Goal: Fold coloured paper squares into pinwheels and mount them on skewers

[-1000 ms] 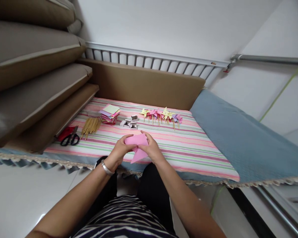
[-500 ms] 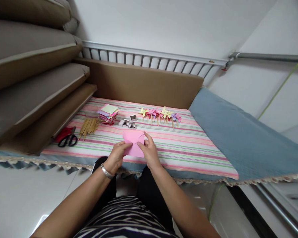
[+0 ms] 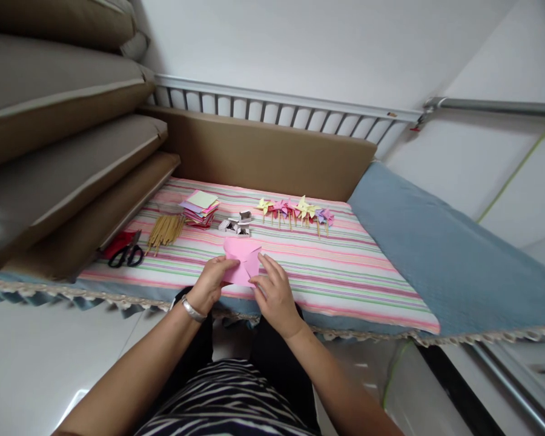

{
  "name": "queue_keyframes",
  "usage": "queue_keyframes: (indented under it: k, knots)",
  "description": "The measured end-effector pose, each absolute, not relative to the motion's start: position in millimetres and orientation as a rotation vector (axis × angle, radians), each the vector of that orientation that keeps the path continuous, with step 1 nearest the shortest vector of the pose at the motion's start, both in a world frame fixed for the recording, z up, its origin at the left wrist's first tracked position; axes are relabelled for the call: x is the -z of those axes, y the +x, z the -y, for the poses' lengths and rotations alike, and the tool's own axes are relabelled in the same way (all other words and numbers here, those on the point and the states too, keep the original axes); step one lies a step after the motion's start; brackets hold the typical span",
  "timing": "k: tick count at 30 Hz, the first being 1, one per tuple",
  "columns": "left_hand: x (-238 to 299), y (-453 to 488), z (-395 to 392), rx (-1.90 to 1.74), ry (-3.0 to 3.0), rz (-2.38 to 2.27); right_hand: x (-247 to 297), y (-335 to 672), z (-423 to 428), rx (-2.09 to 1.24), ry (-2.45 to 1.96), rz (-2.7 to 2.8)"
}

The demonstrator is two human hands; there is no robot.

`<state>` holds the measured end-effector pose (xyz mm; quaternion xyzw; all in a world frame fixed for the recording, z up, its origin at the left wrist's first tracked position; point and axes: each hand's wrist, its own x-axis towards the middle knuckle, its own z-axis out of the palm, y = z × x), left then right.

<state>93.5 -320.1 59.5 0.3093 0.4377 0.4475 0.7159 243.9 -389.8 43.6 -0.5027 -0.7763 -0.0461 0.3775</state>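
Note:
A pink square of paper (image 3: 237,248), slit from its corners toward the middle, is held up over the near edge of the striped cloth. My left hand (image 3: 212,280) pinches its left side, thumb lying on top near the centre. At the right side, my right hand (image 3: 272,289) has its thumb at the lower right corner and its fingertips along the right edge, with the flap there apart from the rest. Just beyond the paper stand small white boxes (image 3: 236,226) with dark contents too small to name. Farther right lies a row of paper pinwheels (image 3: 295,210) on sticks.
To the left are a stack of coloured paper squares (image 3: 200,209), a bundle of wooden sticks (image 3: 165,231) and black-handled scissors (image 3: 126,255) beside a red item (image 3: 118,244). Brown cushions (image 3: 68,139) pile up at the far left. A blue padded seat arm (image 3: 436,236) slopes on the right.
My right hand has shifted from the upper right corner down to the right edge, its thumb now lower. The right flap of the pink paper stands more apart. My left hand keeps its hold.

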Motion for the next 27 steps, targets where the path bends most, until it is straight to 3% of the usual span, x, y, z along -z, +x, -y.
queue_keyframes:
  k: [27]
  knots:
    - [-59.0,86.9,325.2,-0.803,1.037,-0.870,-63.7,240.4,363.6,-0.249,-1.511,1.794]
